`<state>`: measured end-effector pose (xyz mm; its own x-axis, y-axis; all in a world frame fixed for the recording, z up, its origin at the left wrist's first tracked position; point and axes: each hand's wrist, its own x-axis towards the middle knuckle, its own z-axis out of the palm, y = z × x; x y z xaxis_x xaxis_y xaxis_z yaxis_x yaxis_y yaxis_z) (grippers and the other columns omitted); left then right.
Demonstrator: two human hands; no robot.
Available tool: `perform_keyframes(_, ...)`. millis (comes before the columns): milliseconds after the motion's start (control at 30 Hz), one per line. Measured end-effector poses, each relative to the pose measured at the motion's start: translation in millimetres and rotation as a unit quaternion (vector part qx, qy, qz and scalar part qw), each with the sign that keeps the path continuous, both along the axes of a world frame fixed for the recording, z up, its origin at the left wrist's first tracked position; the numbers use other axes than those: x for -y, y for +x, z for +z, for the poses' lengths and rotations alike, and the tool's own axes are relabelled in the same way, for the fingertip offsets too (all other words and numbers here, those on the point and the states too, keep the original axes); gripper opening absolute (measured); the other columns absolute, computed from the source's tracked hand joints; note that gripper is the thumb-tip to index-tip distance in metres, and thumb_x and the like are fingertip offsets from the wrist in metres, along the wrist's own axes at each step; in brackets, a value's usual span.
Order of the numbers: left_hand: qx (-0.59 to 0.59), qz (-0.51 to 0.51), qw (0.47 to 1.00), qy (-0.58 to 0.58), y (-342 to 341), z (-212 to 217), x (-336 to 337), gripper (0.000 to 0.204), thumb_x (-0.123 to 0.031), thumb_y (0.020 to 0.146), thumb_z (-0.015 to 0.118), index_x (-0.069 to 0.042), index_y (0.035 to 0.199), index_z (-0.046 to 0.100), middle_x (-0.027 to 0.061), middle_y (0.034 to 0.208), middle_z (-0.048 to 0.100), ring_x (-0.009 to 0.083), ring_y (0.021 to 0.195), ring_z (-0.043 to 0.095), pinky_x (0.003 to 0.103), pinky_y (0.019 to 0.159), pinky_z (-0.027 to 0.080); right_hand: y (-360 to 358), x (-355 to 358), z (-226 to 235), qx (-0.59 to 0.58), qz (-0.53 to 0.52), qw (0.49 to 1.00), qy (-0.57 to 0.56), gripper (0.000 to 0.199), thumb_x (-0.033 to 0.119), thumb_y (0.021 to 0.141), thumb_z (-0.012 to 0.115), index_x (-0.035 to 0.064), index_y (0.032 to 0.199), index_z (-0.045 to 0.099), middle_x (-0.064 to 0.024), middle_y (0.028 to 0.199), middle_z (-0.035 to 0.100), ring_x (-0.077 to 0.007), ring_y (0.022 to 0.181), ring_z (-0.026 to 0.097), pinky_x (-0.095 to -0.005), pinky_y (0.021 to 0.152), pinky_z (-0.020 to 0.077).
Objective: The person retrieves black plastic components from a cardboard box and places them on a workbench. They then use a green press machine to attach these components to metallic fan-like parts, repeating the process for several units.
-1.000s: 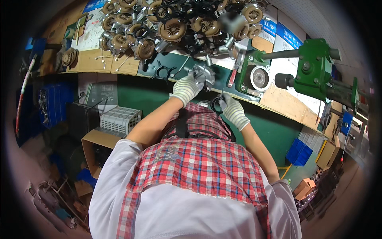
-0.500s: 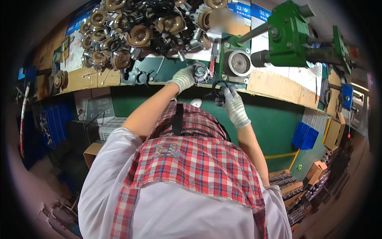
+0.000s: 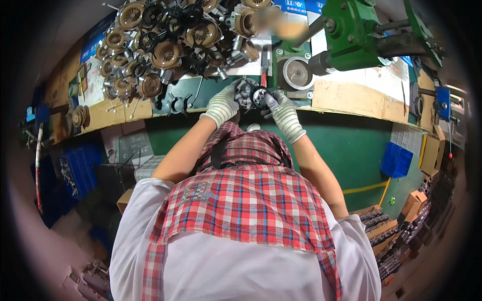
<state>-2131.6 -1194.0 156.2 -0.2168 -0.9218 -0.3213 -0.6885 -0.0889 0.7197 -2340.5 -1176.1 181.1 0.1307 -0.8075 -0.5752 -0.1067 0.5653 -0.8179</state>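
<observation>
In its striped glove, my left hand [image 3: 224, 106] grips a round silver metal housing [image 3: 243, 94] at the bench's near edge. My right hand [image 3: 284, 115], gloved alike, is closed on a black ring-shaped part [image 3: 259, 97]. That part lies against the right side of the housing; whether the two are joined I cannot tell. Just beyond them lies a red-handled tool [image 3: 264, 75]. A black ring with short arms [image 3: 178, 105] rests on the bench to the left of my left hand.
A big heap of brown-faced fan-like metal assemblies [image 3: 168, 54] covers the bench's back left. A green press [image 3: 350, 37] reaches over from the right, with a round metal seat [image 3: 297, 73] below it. Blue bins [image 3: 396, 159] stand lower at the right.
My right hand has brought the black ring-shaped part left, up against the silver housing. My left hand has shifted slightly left with the housing, and the view has moved a little.
</observation>
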Motion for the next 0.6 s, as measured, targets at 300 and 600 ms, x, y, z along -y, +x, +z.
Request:
perform_keyframes(300, -0.246, -0.066, 0.949, 0.184, -1.9, 36.4, -35.2, 0.064, -0.04, 0.089, 0.063, 0.003, 0.131, 0.041, 0.0144, 0.103, 0.06, 0.0214, 0.084, 0.06, 0.033, 0.076, 0.05, 5.1, -35.8, -21.1, -0.135, 0.037, 0.98, -0.144, 0.049, 0.033, 0.091, 0.062, -0.0031, 0.123, 0.054, -0.0187, 0.099, 0.068, -0.0319, 0.095, 0.065, -0.0362, 0.083, 0.0484)
perform_keyframes(600, -0.107, -0.277, 0.954, 0.05, -5.9, 19.9, -20.1, 0.034, -0.019, 0.093, 0.057, -0.001, 0.122, 0.054, 0.0138, 0.098, 0.065, 0.0221, 0.086, 0.062, 0.036, 0.079, 0.05, 6.1, -43.7, 30.2, -0.577, 0.154, 0.699, -0.393, 0.051, 0.014, 0.065, 0.07, 0.0096, 0.115, 0.057, -0.0117, 0.124, 0.055, -0.0296, 0.117, 0.049, -0.0457, 0.103, 0.033)
